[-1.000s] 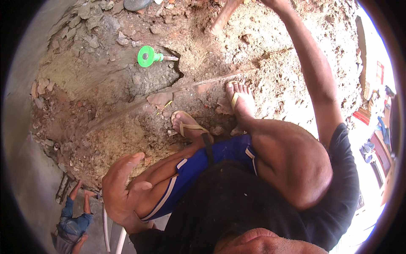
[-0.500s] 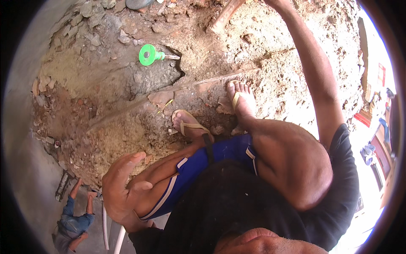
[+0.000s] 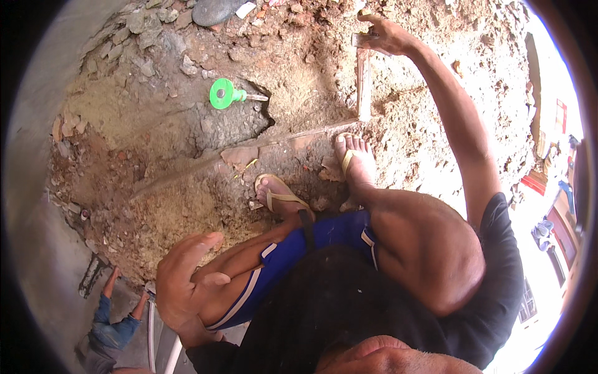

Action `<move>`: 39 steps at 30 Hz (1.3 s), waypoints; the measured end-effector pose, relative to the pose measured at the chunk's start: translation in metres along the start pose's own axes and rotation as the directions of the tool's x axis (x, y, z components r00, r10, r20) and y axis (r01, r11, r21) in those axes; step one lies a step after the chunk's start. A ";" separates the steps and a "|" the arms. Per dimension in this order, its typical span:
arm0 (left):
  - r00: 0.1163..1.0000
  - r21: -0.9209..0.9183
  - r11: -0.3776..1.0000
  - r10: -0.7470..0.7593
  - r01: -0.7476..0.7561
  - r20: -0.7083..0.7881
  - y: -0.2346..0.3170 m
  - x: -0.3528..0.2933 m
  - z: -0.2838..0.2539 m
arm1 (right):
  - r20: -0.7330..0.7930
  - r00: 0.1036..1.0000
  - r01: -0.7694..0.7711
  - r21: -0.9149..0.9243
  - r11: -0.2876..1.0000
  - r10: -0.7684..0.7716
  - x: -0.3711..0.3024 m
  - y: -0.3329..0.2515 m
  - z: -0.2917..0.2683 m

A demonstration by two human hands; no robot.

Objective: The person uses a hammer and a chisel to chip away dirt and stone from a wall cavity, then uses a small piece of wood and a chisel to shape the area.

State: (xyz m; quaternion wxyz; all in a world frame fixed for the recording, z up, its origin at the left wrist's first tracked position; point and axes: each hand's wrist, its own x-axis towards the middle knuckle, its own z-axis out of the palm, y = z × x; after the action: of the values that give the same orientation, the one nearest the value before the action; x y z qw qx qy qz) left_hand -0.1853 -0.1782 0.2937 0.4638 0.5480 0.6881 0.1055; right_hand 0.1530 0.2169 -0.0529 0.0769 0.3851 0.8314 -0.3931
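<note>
Observed nearest the left hand point(image 3: 177, 287) at the left knee point(image 3: 215, 302), with grip apart and thumb spread from fingers, then sandalled feet point(image 3: 356, 165) on broken ground point(image 3: 205, 227). Found ahead, at full reach, the right hand point(image 3: 390, 38), with grip clamped on the upper end of a wooden-handled tool point(image 3: 364, 81) pointing down toward the right foot; cannot tell contact of its lower end with the ground. Noted leftward a green-guarded chisel point(image 3: 221, 94) with shank over a hollow point(image 3: 233, 121), beyond it a rounded dark grey object point(image 3: 215, 10), and well apart a co-worker point(image 3: 112, 335) in blue.
</note>
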 end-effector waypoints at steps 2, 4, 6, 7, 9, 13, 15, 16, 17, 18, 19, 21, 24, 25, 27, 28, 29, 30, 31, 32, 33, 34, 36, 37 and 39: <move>0.999 0.017 1.000 0.013 -0.014 0.034 0.000 0.003 0.000 | 0.039 0.998 -0.059 0.067 0.996 0.057 -0.007 -0.005 -0.009; 0.999 0.009 1.000 0.022 -0.022 0.040 0.001 0.006 0.000 | -0.007 0.999 0.034 0.212 0.977 -0.034 -0.009 0.005 -0.007; 0.999 0.012 0.999 0.033 -0.033 0.043 0.003 0.009 0.000 | -0.020 1.000 -0.006 0.175 0.985 0.009 -0.017 -0.003 -0.007; 0.998 0.019 0.999 0.039 -0.040 0.044 0.003 0.009 0.000 | -0.025 0.999 -0.026 0.157 0.987 0.030 -0.020 -0.007 -0.007; 0.998 0.017 0.999 0.046 -0.047 0.036 0.004 0.010 0.001 | -0.074 0.993 -0.063 0.342 0.938 0.093 -0.016 0.012 0.007; 0.998 0.004 0.999 0.035 -0.036 0.045 0.004 0.011 0.001 | -0.103 0.988 -0.024 0.622 0.783 0.112 -0.024 0.028 0.018; 0.999 0.004 1.000 0.006 -0.006 0.053 0.005 0.009 0.000 | -0.123 0.991 0.057 0.723 0.688 0.047 -0.025 0.022 0.021; 0.998 -0.001 1.000 -0.008 0.008 0.057 0.005 0.010 0.000 | -0.135 0.990 0.060 0.673 0.737 0.043 -0.028 0.022 0.019; 0.998 -0.002 1.000 -0.030 0.030 0.060 0.010 0.009 -0.003 | -0.127 0.991 0.066 0.687 0.724 0.031 -0.029 0.012 0.016; 0.997 -0.007 1.000 -0.026 0.026 0.072 0.009 0.010 -0.002 | -0.123 0.992 0.068 0.693 0.718 0.025 -0.033 0.004 0.013; 0.996 -0.011 1.000 -0.020 0.021 0.085 0.008 0.011 -0.002 | -0.120 0.993 0.070 0.699 0.712 0.021 -0.038 -0.005 0.011; 0.994 -0.019 0.999 -0.026 0.028 0.106 0.012 0.014 -0.003 | -0.135 0.990 0.062 0.619 0.783 0.029 -0.045 -0.031 0.009; 0.990 -0.079 0.996 -0.023 0.034 0.141 0.021 0.027 0.000 | -0.149 0.989 0.114 0.652 0.750 -0.020 -0.055 -0.074 0.009; 0.988 -0.119 0.992 -0.017 0.036 0.156 0.025 0.034 0.002 | -0.086 0.995 0.009 0.603 0.798 0.054 -0.061 -0.090 0.007; 0.985 -0.159 0.987 0.039 -0.012 0.166 0.024 0.053 0.009 | -0.094 0.995 0.072 0.627 0.776 -0.017 -0.070 -0.115 0.011; 0.984 -0.152 0.987 0.074 -0.049 0.162 0.019 0.065 0.018 | -0.156 0.983 0.161 0.525 0.836 -0.092 -0.070 -0.116 0.024; 0.980 -0.148 0.985 0.117 -0.093 0.163 0.012 0.080 0.028 | -0.125 0.990 0.109 0.391 0.914 -0.065 -0.072 -0.122 0.025; 0.984 -0.147 0.984 0.117 -0.096 0.138 0.004 0.097 0.041 | -0.127 0.988 0.129 0.365 0.922 -0.088 -0.073 -0.127 0.031; 0.986 -0.148 0.984 0.119 -0.102 0.114 -0.006 0.116 0.057 | -0.127 0.986 0.145 0.338 0.930 -0.108 -0.074 -0.127 0.038; 0.991 -0.146 0.983 0.122 -0.112 0.061 -0.014 0.135 0.073 | -0.181 0.970 0.203 0.221 0.954 -0.164 -0.075 -0.124 0.046; 0.992 -0.142 0.983 0.122 -0.120 0.006 -0.021 0.157 0.089 | -0.199 0.956 0.251 0.181 0.951 -0.214 -0.073 -0.121 0.057; 0.994 -0.048 0.994 0.098 -0.100 -0.052 -0.024 0.182 0.104 | -0.174 0.960 0.248 0.158 0.956 -0.221 -0.073 -0.113 0.067; 0.980 0.048 0.995 0.095 -0.088 -0.176 -0.029 0.228 0.138 | -0.157 0.960 0.256 0.148 0.955 -0.233 -0.077 -0.107 0.074; 0.966 0.051 0.993 0.114 -0.105 -0.234 -0.035 0.246 0.158 | -0.193 0.954 0.264 0.171 0.949 -0.230 -0.080 -0.107 0.075; 0.926 -0.074 0.966 0.213 -0.247 -0.310 -0.043 0.271 0.191 | -0.271 0.939 0.269 0.207 0.941 -0.210 -0.086 -0.107 0.072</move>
State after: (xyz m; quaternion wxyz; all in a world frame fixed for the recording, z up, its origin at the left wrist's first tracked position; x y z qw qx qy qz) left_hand -0.0615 -0.0324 0.0195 0.3683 0.5759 0.6743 0.2793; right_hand 0.1250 0.0735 -0.0019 -0.1224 0.3323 0.8216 -0.4468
